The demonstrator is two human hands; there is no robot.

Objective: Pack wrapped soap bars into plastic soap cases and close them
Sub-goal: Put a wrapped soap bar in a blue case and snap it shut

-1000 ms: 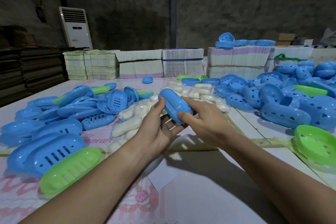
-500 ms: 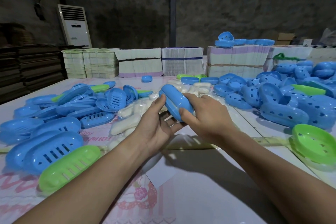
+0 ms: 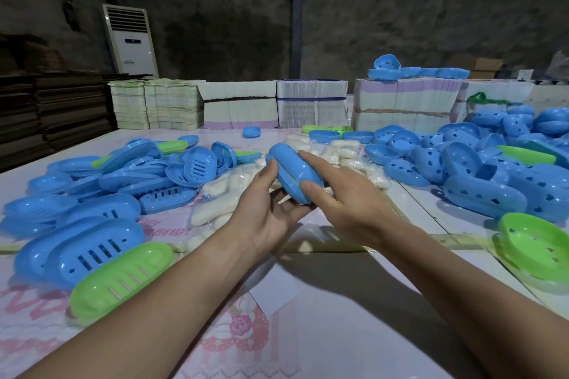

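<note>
A closed blue soap case (image 3: 292, 171) is held above the table's middle between both hands. My left hand (image 3: 264, 215) cradles it from below, thumb against its left side. My right hand (image 3: 345, 197) grips its right side, index finger along the top and thumb on the near end. Behind it lies a heap of white wrapped soap bars (image 3: 345, 151). Whatever is inside the case is hidden.
Blue slotted case halves (image 3: 132, 175) are piled on the left, with a green one (image 3: 120, 277) nearest. Blue perforated halves (image 3: 492, 163) fill the right, a green one (image 3: 535, 246) at the edge. Stacks of flat cartons (image 3: 311, 108) line the back.
The case has stayed closed between my hands. My right hand has shifted its hold, with the index finger now stretched along the top. The view moved slightly.
</note>
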